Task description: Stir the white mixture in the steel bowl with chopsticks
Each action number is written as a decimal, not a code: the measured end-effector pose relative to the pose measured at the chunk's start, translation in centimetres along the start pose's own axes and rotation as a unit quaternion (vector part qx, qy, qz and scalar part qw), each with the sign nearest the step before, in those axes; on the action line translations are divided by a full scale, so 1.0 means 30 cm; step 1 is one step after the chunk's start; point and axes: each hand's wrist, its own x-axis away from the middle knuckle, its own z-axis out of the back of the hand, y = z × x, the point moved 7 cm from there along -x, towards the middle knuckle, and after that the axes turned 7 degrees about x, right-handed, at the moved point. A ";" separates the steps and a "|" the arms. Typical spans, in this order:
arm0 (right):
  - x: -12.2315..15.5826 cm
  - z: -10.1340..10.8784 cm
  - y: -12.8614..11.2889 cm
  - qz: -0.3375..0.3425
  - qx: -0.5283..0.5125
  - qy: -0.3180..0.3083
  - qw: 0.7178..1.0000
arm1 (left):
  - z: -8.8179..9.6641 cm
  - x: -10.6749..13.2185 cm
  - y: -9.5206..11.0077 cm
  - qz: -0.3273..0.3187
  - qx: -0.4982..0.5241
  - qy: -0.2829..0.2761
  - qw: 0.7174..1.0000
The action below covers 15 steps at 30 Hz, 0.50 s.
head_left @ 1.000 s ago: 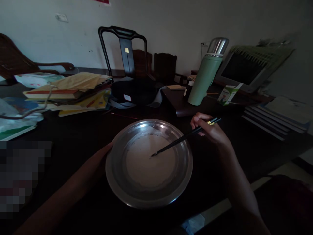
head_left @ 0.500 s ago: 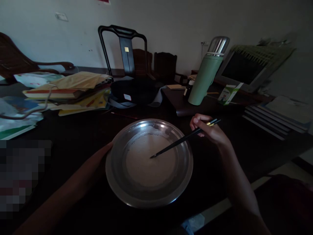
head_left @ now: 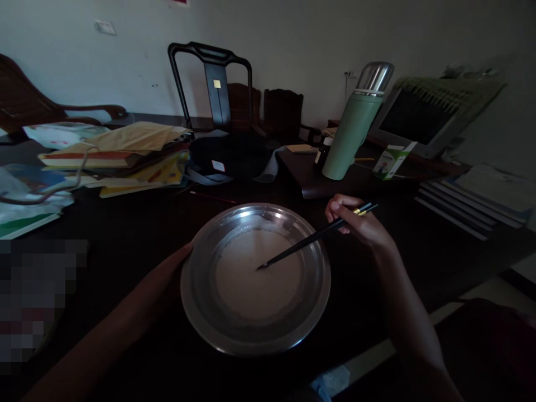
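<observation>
A wide steel bowl (head_left: 196,312) sits on the dark table in front of me, with pale whitish liquid (head_left: 257,279) in its bottom. My right hand (head_left: 360,223) is closed on a pair of black chopsticks (head_left: 310,239) with gold bands; their tips rest in the liquid near the bowl's middle. My left hand (head_left: 178,262) lies against the bowl's left rim, its fingers mostly hidden behind the rim in the dark.
A green flask (head_left: 354,128) with a steel cap stands behind the bowl at the right, next to a small box (head_left: 391,159) and a monitor (head_left: 422,114). Stacked books and papers (head_left: 121,153) lie at the left, more books (head_left: 477,201) at the right. A black chair (head_left: 215,84) stands behind.
</observation>
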 end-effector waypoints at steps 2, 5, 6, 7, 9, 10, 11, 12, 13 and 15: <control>0.001 0.001 -0.005 0.002 0.001 0.004 1.000 | 0.005 -0.002 -0.021 0.043 0.043 0.004 0.998; 0.002 -0.004 -0.008 -0.002 0.003 -0.004 1.000 | 0.014 0.001 -0.034 0.070 0.070 0.013 0.995; 0.002 -0.003 -0.009 -0.003 0.003 -0.002 1.000 | 0.017 0.001 -0.033 0.068 0.071 0.015 0.995; 0.001 -0.001 -0.009 -0.002 0.001 0.005 1.000 | 0.020 0.000 -0.033 0.066 0.069 0.018 0.995; 0.001 0.002 -0.008 0.001 -0.004 0.014 1.000 | 0.025 -0.004 -0.034 0.061 0.059 0.019 0.996; 0.000 -0.001 -0.007 0.000 -0.006 0.009 1.000 | 0.025 -0.007 -0.034 0.054 0.056 0.017 0.997; 0.000 -0.006 -0.005 -0.003 -0.008 0.000 1.000 | 0.024 -0.009 -0.034 0.049 0.054 0.013 0.997; 0.000 -0.010 -0.002 -0.008 -0.011 -0.009 1.000 | 0.022 -0.010 -0.033 0.043 0.056 0.008 0.997; 0.000 -0.012 0.000 -0.012 -0.015 -0.014 1.000 | 0.020 -0.010 -0.033 0.041 0.059 0.005 0.997; -0.001 -0.007 0.001 -0.015 -0.023 -0.002 1.000 | 0.019 -0.007 -0.039 0.053 0.065 0.006 0.996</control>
